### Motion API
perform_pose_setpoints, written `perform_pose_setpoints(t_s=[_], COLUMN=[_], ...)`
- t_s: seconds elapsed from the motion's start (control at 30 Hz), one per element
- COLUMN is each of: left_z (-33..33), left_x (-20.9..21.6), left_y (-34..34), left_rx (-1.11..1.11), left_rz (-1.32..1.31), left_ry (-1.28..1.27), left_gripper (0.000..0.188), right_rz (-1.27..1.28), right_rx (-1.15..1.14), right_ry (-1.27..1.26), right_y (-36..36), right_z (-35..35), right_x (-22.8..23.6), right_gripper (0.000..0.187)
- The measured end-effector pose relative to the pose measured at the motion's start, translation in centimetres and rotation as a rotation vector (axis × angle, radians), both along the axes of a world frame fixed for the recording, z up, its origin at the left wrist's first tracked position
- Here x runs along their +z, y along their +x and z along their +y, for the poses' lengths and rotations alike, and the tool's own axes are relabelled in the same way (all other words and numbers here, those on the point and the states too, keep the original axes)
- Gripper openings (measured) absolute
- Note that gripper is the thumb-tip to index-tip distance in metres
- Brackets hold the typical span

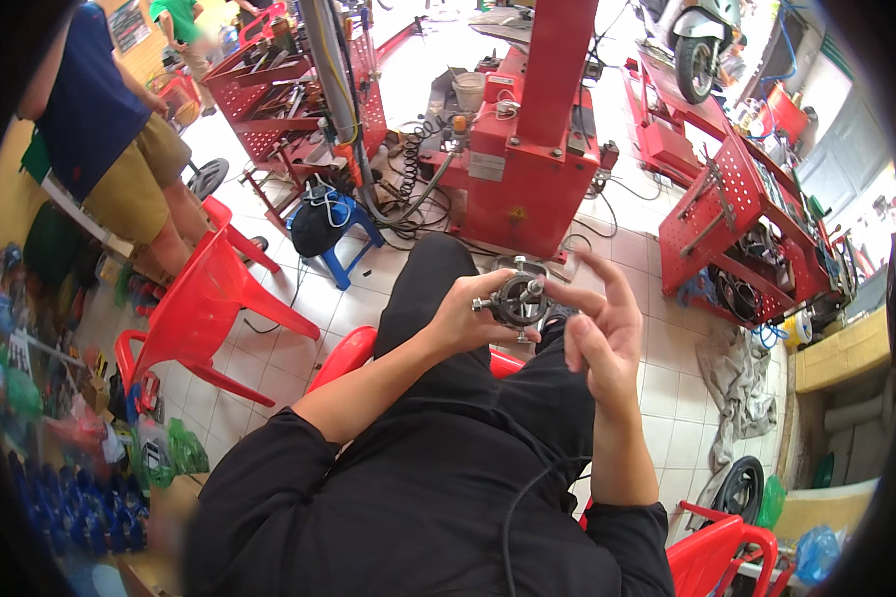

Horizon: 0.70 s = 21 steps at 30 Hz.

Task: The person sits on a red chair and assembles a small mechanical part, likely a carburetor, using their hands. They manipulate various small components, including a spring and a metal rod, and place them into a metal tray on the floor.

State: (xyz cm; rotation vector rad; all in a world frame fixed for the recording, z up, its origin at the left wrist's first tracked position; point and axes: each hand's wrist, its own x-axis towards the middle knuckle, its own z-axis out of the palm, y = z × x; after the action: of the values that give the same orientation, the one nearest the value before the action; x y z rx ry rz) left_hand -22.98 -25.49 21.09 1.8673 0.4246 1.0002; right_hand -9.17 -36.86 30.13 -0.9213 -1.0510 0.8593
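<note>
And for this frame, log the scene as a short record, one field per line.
Left hand: grips round metal fixture with protruding bolts
Right hand: open, fingers apart, one at a bolt end; contact unclear
Fixture position: above the black trousers
Left side: red plastic chair; standing person in navy shirt
Ahead: blue stool; red machine
Right side: perforated red tool cart; scooter beyond

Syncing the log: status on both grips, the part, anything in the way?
Left grip closed on metal bolted part. Right grip open, one finger at a bolt, contact unclear. Black cable crosses shirt, away from part.
</note>
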Motion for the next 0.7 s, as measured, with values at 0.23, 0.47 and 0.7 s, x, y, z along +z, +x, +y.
perform_pose_setpoints(t_s=[0.23, 0.47, 0.7], left_z=[0.1, 0.0, 0.0], left_x=[0.1, 0.4, 0.3], left_y=[-0.1, -0.1, 0.1], left_rx=[-0.009, 0.001, 0.0], left_rz=[-0.005, 0.02, 0.036], left_ry=[0.01, 0.023, 0.024], left_gripper=[0.056, 0.056, 0.057], right_rz=[0.042, -0.013, -0.101], right_rx=[-0.065, 0.005, 0.06], right_ry=[0.032, 0.029, -0.02], right_y=[-0.5, 1.1, 3.2], right_z=[0.1, 0.0, -0.6], right_x=[0.3, -1.6, -2.6], right_gripper=[0.021, 0.042, 0.043])
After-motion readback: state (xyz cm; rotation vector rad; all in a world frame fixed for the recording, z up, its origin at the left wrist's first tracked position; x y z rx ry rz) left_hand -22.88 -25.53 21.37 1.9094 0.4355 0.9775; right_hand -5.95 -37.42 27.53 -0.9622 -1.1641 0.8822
